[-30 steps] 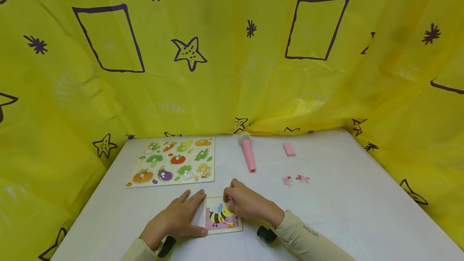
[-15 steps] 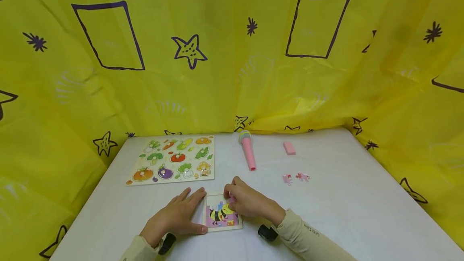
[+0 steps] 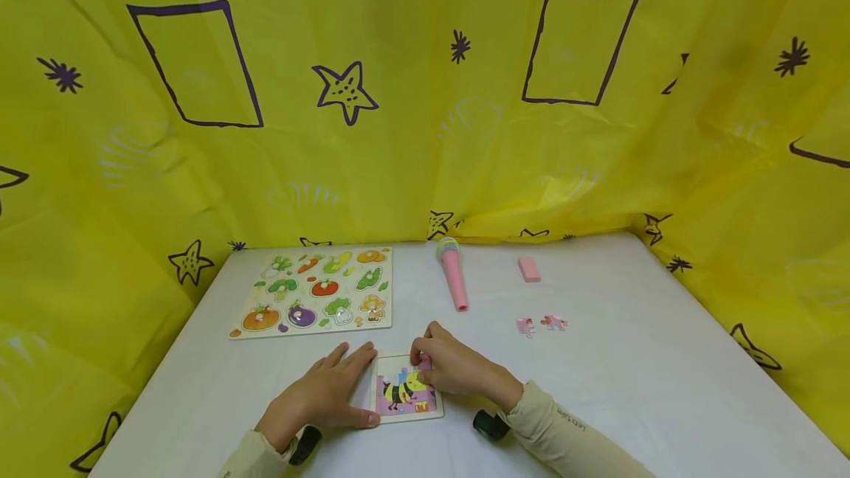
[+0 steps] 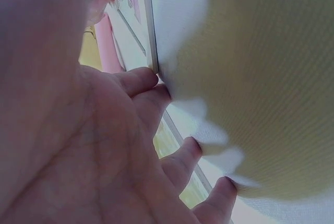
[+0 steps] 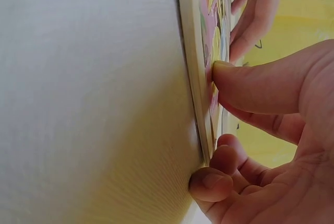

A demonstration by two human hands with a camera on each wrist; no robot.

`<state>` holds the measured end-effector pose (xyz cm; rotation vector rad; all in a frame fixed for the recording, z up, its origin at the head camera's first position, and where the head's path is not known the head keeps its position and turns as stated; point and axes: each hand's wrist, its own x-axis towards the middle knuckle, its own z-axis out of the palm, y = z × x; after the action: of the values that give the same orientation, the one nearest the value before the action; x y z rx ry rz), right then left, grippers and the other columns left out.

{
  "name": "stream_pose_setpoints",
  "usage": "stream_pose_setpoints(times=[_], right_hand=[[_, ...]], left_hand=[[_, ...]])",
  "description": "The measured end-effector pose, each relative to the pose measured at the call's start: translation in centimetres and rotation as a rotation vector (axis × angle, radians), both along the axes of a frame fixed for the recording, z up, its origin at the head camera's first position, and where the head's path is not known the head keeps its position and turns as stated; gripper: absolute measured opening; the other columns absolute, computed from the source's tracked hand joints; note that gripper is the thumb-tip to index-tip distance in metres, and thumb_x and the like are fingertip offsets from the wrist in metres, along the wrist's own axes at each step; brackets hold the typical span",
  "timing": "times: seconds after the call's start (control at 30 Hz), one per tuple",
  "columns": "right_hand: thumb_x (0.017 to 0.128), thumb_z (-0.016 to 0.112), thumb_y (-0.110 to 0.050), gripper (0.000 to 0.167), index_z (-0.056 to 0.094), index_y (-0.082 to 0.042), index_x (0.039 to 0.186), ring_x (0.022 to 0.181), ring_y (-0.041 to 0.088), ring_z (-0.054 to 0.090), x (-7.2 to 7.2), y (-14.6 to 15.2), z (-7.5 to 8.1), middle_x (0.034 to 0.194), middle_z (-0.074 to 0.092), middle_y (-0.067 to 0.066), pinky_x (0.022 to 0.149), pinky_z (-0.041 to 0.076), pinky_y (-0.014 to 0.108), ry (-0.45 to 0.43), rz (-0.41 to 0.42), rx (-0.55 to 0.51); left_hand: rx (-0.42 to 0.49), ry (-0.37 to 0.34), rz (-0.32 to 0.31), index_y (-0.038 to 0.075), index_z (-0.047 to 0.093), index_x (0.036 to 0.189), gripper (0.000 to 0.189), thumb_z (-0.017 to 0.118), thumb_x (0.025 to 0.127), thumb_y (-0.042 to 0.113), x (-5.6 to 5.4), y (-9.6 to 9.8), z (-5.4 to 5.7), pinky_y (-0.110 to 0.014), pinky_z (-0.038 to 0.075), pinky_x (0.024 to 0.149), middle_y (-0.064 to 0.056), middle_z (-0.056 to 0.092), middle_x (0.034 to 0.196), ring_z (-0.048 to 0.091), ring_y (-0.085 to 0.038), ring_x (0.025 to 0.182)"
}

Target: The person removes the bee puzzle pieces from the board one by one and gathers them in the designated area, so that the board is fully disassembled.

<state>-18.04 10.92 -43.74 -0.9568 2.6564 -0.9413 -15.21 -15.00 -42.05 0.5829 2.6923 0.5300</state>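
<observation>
A small wooden-framed jigsaw puzzle (image 3: 398, 420) with a bee picture lies flat near the front of the table; bare backing shows in its upper left part. My left hand (image 3: 325, 393) spreads along its left side, thumb at the lower corner and index finger at the upper one. In the left wrist view those fingers (image 4: 141, 80) look straight, their tips down at the tabletop by the frame. Over the upper right corner, my right hand (image 3: 458, 367) pinches a pink puzzle piece (image 3: 425, 363), its thumb on the picture; the hand covers most of the piece.
Two loose pink puzzle pieces (image 3: 554, 323) lie to the right. Behind them sits a pink block (image 3: 529, 269), with a pink toy microphone (image 3: 454, 279) left of it. A vegetable peg puzzle (image 3: 345, 321) fills the back left. Yellow curtains (image 3: 398, 168) enclose the table.
The right fingers and the pink piece shift very slightly at the puzzle's upper right corner. The left hand stays in place, and the head view tilts a little downward.
</observation>
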Motion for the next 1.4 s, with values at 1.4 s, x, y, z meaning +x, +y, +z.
stream_pose_setpoints(times=[1.4], right_hand=[[0.095,0.078,0.000,0.028,0.067,-0.003,0.120,0.088,0.008,0.050,0.77,-0.25,0.08,0.106,0.050,-0.001,0.079,0.050,0.023,0.060,-0.036,0.020]], left_hand=[[-0.009,0.018,-0.015,0.006,0.044,0.160,0.103,0.092,0.081,0.052,0.05,-0.07,-0.28,-0.069,0.027,0.122,-0.014,0.043,0.167,0.027,-0.050,0.156]])
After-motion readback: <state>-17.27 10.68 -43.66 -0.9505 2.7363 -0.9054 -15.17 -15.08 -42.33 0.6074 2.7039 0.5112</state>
